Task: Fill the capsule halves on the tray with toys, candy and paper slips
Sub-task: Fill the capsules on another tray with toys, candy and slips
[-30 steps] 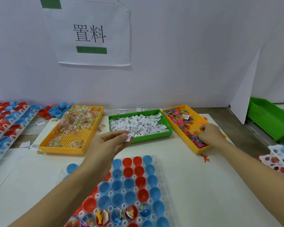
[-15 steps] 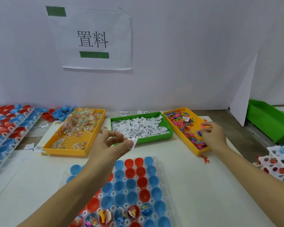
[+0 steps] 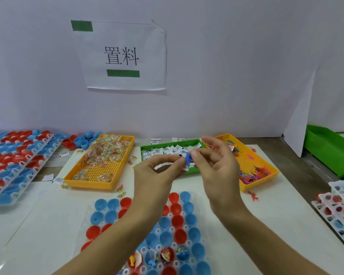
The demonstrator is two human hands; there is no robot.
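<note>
Right now, seen from the head camera, both hands meet just above the green bin (image 3: 191, 171) of paper slips: the right hand (image 3: 216, 167) pinches a small blue toy (image 3: 187, 157), the left hand (image 3: 157, 171) pinches a folded paper slip (image 3: 165, 165). Nearer than the bin lies the clear, dimpled tray (image 3: 187, 227) of glossy round capsule halves (image 3: 177, 220), mostly empty. Next, I'd guess, both pieces drop into one empty cup.

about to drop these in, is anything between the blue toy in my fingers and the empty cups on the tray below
Nothing visible. The right hand pinches the blue toy beside the left hand, above the tray; only open air lies above the empty cups.
</note>
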